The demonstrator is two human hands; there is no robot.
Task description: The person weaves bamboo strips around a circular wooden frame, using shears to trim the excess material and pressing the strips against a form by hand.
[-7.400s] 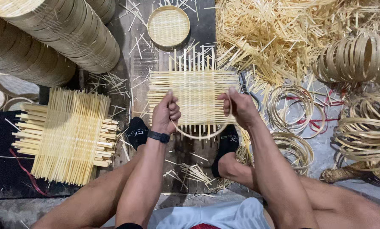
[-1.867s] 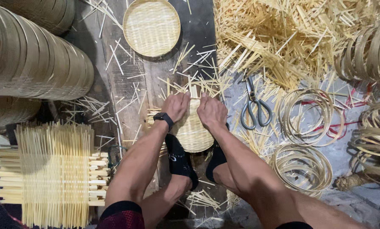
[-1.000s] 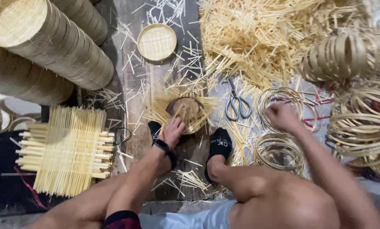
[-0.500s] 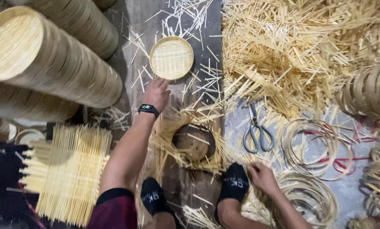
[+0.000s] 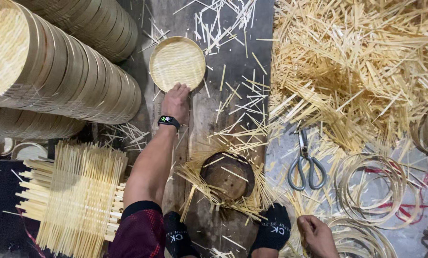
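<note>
Where the left hand (image 5: 175,101) reaches: round woven tray (image 5: 177,63), fingers touching its near rim, grip unclear
Right hand (image 5: 318,234): curled on thin bamboo rings (image 5: 362,239)
Between hands: wooden mould (image 5: 227,176) amid strips
Beyond right hand: scissors (image 5: 306,165)
</note>
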